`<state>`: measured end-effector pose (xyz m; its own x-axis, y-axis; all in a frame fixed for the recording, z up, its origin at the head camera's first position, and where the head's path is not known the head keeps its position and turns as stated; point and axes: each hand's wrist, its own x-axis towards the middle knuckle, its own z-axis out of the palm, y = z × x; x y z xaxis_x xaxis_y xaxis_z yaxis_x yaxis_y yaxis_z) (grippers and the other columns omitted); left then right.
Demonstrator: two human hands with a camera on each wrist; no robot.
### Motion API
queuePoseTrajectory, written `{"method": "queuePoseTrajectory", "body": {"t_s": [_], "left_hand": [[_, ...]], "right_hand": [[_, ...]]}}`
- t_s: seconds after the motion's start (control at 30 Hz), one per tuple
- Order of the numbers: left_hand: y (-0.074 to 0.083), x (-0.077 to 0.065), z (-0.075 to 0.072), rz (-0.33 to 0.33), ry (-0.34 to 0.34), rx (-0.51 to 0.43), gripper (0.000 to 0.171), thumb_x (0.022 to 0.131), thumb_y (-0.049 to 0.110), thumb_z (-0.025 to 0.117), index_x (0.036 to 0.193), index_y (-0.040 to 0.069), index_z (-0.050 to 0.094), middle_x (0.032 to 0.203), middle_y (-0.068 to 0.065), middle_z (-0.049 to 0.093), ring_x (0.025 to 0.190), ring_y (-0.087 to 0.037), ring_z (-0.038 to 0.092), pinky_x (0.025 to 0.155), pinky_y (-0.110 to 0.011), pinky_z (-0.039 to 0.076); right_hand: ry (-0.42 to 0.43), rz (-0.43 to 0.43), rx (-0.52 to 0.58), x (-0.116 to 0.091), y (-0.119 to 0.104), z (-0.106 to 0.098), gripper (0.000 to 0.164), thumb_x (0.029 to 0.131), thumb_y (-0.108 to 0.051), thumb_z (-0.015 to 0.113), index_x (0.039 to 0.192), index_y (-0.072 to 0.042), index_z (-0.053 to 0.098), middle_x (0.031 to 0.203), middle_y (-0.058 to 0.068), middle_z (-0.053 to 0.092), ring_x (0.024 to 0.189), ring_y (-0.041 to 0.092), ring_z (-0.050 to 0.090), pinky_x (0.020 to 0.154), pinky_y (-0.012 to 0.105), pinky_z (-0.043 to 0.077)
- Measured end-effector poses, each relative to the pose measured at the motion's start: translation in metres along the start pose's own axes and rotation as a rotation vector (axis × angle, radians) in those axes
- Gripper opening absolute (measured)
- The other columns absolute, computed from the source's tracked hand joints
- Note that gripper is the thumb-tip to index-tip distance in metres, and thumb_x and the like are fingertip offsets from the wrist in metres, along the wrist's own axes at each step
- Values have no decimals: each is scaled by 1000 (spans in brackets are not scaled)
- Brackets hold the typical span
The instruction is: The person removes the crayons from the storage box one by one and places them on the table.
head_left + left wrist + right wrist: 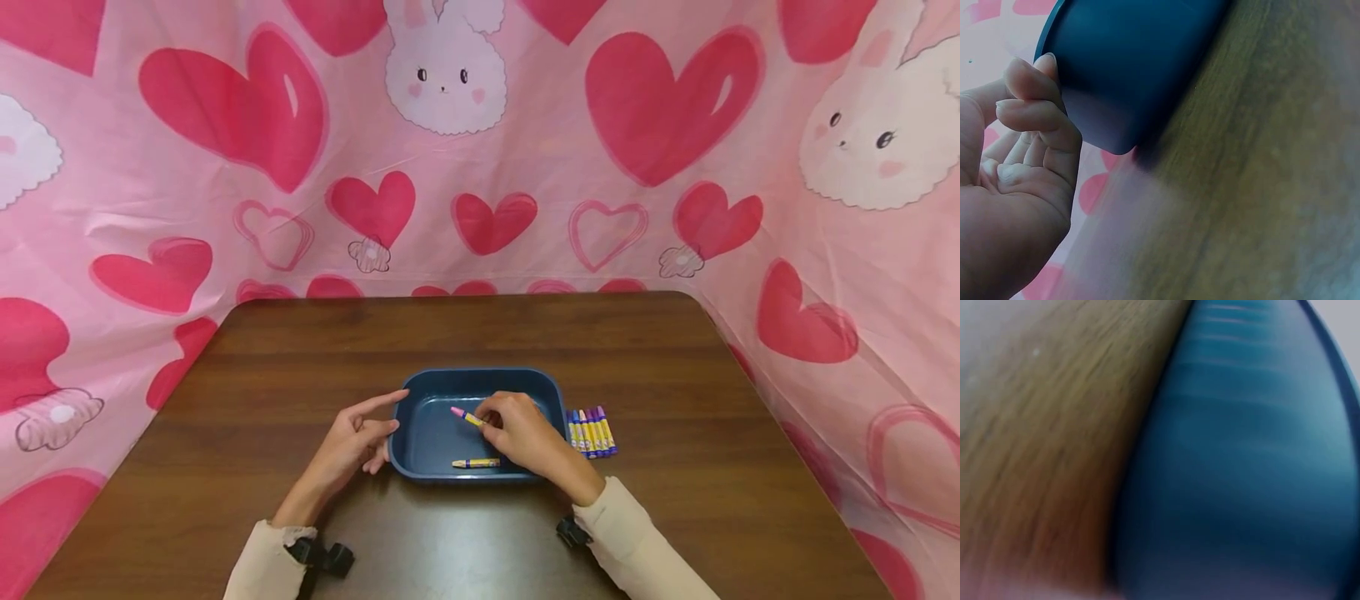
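Observation:
Over the inside of a dark blue tray (pixel 442 425), my right hand (pixel 525 429) pinches a pink-tipped crayon (pixel 467 416) in a yellow wrapper, tilted with its tip to the left. Another crayon (pixel 476 462), with a pale tip, lies on the tray floor near the front wall. My left hand (pixel 348 437) is at the tray's left end, index finger stretched to the rim and thumb touching the edge. In the left wrist view the left fingertips (pixel 1025 78) are against the tray's outer wall (pixel 1135 56). The right wrist view is blurred and shows only the tray's side (pixel 1241 456).
Just right of the tray, several crayons (pixel 592 432) in yellow wrappers lie side by side in a row. All of this is on a dark brown wooden table (pixel 337 333). A pink curtain (pixel 547 167) with hearts and rabbits hangs around it.

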<state>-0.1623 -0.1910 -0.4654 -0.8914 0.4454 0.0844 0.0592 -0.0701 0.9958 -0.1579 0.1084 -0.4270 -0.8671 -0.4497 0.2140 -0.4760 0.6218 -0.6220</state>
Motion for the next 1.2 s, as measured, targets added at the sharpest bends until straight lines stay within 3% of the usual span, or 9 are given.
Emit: {"method": "queuePoseTrajectory", "body": {"t_s": [0.27, 0.63, 0.97, 1.07, 1.2], "left_hand": [[-1, -1, -1, -24, 16, -6, 49, 101, 9, 57, 147, 1, 44, 59, -8, 58, 42, -16, 49, 43, -23, 45], [-1, -1, -1, -24, 15, 4, 48, 101, 9, 55, 148, 2, 45, 59, -9, 58, 42, -17, 49, 43, -23, 45], [0, -1, 0, -18, 2, 0, 49, 102, 9, 55, 148, 0, 43, 58, -12, 56, 42, -19, 48, 42, -24, 45], [0, 0, 1, -12, -4, -4, 49, 102, 9, 55, 148, -1, 42, 58, -11, 57, 42, -19, 48, 42, -24, 46], [-1, 0, 0, -8, -7, -3, 48, 102, 8, 53, 148, -1, 42, 58, -10, 57, 42, -18, 48, 42, -24, 45]], "right_hand": [[98, 1, 52, -15, -4, -18, 13, 86, -2, 75, 98, -7, 75, 89, -2, 68, 74, 7, 58, 68, 20, 53], [269, 122, 194, -43, 7, -54, 20, 81, -3, 81, 97, -14, 76, 88, -5, 69, 74, 10, 63, 71, 26, 57], [370, 352, 445, -81, 58, -88, 23, 87, -14, 77, 106, -1, 74, 99, 15, 73, 87, 15, 70, 79, 20, 55], [402, 429, 438, -89, 76, -91, 26, 88, -13, 77, 107, 3, 73, 100, 18, 73, 84, 13, 70, 76, 21, 56], [417, 541, 333, -96, 91, -92, 24, 88, -13, 76, 105, 4, 73, 96, 17, 74, 78, 12, 71, 69, 21, 56]]}}
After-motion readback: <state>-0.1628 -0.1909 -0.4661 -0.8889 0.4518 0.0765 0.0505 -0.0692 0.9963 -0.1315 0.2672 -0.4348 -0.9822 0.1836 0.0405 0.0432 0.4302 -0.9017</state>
